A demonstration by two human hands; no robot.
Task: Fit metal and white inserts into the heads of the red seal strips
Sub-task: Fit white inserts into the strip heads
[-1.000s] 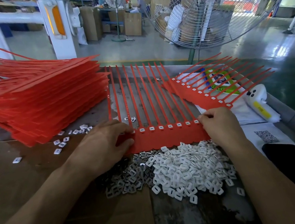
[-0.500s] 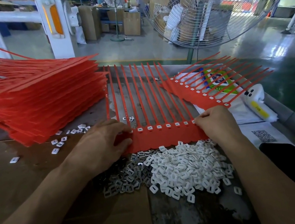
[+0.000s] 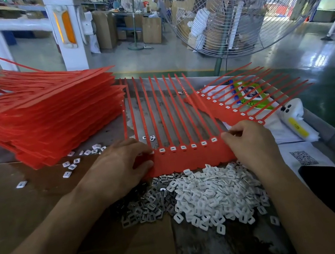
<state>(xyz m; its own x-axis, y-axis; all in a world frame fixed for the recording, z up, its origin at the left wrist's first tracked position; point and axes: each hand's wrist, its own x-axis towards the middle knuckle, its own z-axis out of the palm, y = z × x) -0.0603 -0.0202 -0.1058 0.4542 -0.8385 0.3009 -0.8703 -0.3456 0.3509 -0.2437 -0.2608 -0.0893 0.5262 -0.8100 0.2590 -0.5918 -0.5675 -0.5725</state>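
Both hands pinch the strip's head band.
Left hand (image 3: 122, 168) and right hand (image 3: 248, 144) grip the strip (image 3: 189, 156); light, floppy tails toward 12 o'clock; hold the stiffer band.

Bright daylight from the far windows glares off the floor (image 3: 318, 60) — wide-angle edges bow.

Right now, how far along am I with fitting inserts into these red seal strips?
Done: one red sheet with white inserts in its heads lies aside on the right. In hand: the left hand and right hand grip the current sheet, whose visible heads show white inserts. Left: the tall red stack, plus piles of white inserts and metal inserts.
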